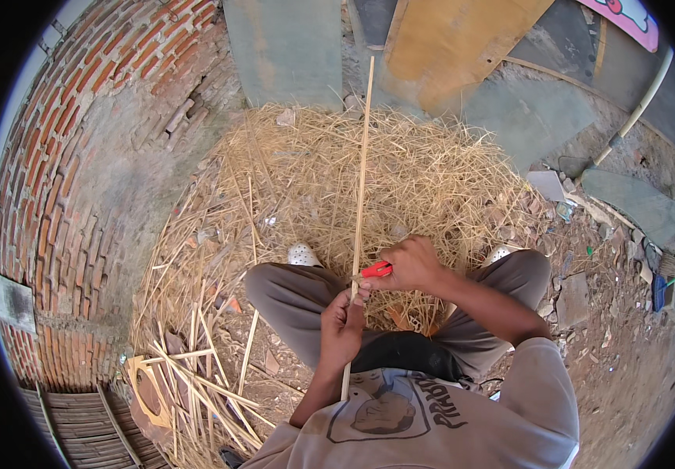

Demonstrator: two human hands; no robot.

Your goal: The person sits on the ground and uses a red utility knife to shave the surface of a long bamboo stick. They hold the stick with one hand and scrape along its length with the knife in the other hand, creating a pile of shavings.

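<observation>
A long, pale bamboo strip [362,172] runs from my lap away toward the panels at the back, its far end raised in the picture. My left hand [343,322] is closed round its near part, just in front of my body. Close by, my right hand [412,266] grips a small red-handled knife [377,270]. The knife's tip meets the strip right above my left fingers; the blade itself is too small to make out clearly. Below my left hand the strip's near end rests against my shirt [384,414].
A heap of thin bamboo shavings [431,164] covers the ground past my bent knees. Cut bamboo strips [205,383] lie loosely at the lower left. A worn brick wall [80,180] stands at the left, with grey panels [284,55] at the back. Rubble [576,301] lies at the right.
</observation>
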